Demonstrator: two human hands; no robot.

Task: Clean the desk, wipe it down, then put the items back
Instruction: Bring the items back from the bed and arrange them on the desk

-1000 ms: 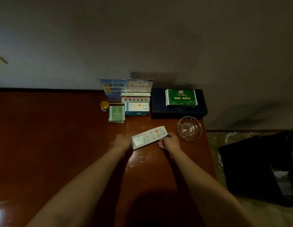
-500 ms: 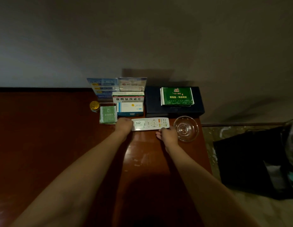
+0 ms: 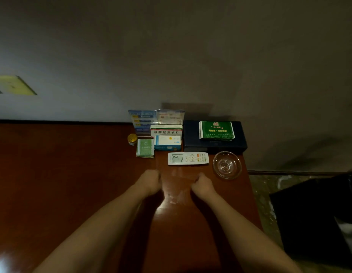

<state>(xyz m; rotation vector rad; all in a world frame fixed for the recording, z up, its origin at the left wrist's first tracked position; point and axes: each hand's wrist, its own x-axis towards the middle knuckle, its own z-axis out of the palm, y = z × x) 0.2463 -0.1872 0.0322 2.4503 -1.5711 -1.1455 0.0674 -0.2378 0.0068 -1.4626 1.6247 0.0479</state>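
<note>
Here, left hand (image 3: 149, 181), right hand (image 3: 203, 184), fingers curled.

Glossy reddish-brown wooden desk (image 3: 72, 184) against the wall.
On it: white rectangular remote control (image 3: 188, 158), clear round glass ashtray (image 3: 227, 164), dark blue flat box (image 3: 214, 143), green sachet (image 3: 145, 148), small gold-lidded jar (image 3: 132, 139).

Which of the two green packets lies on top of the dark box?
The larger dark green packet lies on the dark box. The smaller light green packet rests directly on the desk, beside the gold-lidded jar.
</note>
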